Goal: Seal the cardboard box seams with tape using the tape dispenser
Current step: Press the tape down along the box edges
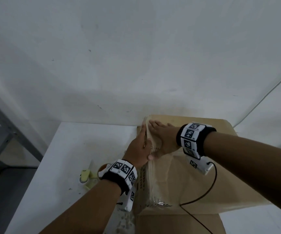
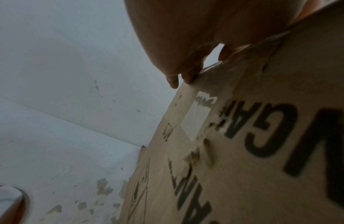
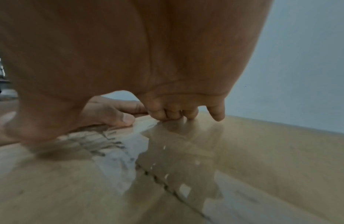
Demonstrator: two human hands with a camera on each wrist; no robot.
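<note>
A brown cardboard box (image 1: 195, 174) stands on a white table (image 1: 60, 149), against the wall. Clear tape (image 1: 150, 181) runs along its top left edge and shines on the lid (image 3: 167, 151). My left hand (image 1: 144, 142) lies along that edge with straight fingers (image 2: 186, 74) against the printed side of the box (image 2: 263, 151) and the thumb (image 3: 119, 118) on top. My right hand (image 1: 163, 137) lies flat on the lid, its fingertips (image 3: 173, 115) touching the tape near the far left corner. A yellowish tape dispenser (image 1: 86, 177) lies on the table left of the box, held by neither hand.
A white wall (image 1: 136, 56) rises right behind the box. A grey metal frame (image 1: 9, 125) stands at the far left. A thin white cable (image 1: 263, 98) runs down the wall at right. A black cable (image 1: 209, 191) trails from my right wrist across the lid.
</note>
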